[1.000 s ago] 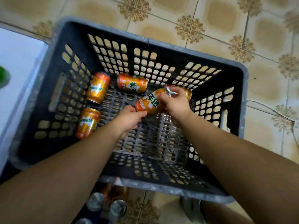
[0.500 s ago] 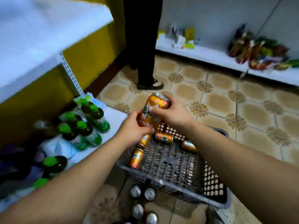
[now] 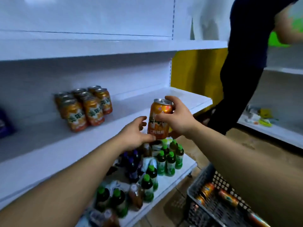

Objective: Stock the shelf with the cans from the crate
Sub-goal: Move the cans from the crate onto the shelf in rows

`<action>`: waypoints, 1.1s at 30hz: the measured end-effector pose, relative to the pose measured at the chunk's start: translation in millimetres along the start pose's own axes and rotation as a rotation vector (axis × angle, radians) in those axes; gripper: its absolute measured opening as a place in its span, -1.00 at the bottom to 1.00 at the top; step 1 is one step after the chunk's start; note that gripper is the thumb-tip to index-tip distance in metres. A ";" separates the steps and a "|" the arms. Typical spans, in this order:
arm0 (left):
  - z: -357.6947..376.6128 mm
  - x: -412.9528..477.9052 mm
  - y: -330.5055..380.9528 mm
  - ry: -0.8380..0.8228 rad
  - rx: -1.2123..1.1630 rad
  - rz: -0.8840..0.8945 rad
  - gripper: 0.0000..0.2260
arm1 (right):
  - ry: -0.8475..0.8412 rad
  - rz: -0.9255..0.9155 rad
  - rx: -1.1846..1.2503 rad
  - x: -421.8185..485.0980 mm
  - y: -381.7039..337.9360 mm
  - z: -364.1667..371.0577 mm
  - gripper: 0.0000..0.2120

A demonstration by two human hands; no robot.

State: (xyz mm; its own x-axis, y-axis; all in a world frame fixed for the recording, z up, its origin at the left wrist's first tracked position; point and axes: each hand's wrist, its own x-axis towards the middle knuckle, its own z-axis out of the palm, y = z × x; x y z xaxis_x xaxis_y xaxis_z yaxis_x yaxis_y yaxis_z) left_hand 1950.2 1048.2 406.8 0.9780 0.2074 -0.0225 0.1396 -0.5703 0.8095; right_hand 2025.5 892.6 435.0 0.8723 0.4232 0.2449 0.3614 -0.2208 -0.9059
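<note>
I hold one orange can (image 3: 158, 122) upright in front of the white middle shelf (image 3: 49, 141). My right hand (image 3: 177, 117) wraps its upper side and rim. My left hand (image 3: 136, 133) grips its base with thumb and fingers. Several matching orange cans (image 3: 85, 108) stand grouped on the shelf to the left, well apart from the held can. The dark slotted crate (image 3: 211, 208) sits on the floor at lower right, with a few orange cans (image 3: 227, 198) lying in it.
The bottom shelf (image 3: 165, 187) below my hands carries many green-capped bottles (image 3: 168, 161) and other drinks. A person in dark clothes (image 3: 242, 66) stands at right beside another white shelf (image 3: 268, 128). A purple package (image 3: 5, 123) sits at far left.
I have lifted the can from above the crate up to the middle shelf's height, and my view has swung from the floor to the shelving. Both hands stayed on the can.
</note>
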 end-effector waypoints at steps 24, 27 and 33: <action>-113.6 -61.0 -139.6 0.111 0.773 -0.484 -0.30 | -0.160 -0.085 -0.054 78.4 0.2 159.4 -0.28; -112.1 -61.2 -139.6 0.124 0.791 -0.483 -0.31 | -0.162 -0.174 -0.140 93.3 5.0 164.8 -0.37; -111.3 -60.5 -141.3 0.116 0.806 -0.491 -0.32 | -0.104 -0.223 -0.375 128.6 4.6 175.1 -0.51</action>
State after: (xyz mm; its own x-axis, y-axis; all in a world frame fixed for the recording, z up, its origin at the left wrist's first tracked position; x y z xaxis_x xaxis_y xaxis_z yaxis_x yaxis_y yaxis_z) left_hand 1854.0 1204.7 359.2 0.7658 0.6230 -0.1592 0.6387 -0.7657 0.0757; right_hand 2081.7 1099.9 401.8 0.7284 0.5788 0.3666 0.6482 -0.4088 -0.6424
